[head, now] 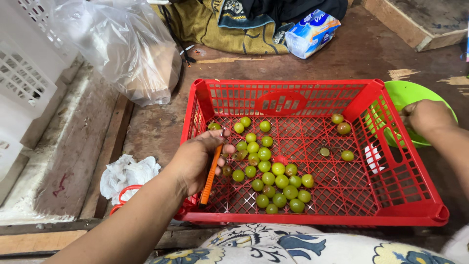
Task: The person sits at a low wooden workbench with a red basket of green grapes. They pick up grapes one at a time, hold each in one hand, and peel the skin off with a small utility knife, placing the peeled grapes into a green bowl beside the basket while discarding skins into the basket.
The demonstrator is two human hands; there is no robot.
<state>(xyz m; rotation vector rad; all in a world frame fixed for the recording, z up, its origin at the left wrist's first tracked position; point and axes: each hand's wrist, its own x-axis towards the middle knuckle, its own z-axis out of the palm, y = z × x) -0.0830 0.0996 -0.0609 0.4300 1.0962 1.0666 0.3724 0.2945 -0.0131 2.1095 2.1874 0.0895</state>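
Left hand (pixel 198 164) is inside the red crate (pixel 312 217) at its left wall, fingers curled shut around an orange-handled tool (pixel 211 178) — handle pointing toward the near rim, tip up by the thumb. Small green round fruits (pixel 266 168) lie clustered on the crate floor just right of that hand, a few strays further right. Right hand (pixel 426 117) is over the green bowl (pixel 415 93) outside the crate's right wall — fingers bent inward, contents of the grip not discernible.
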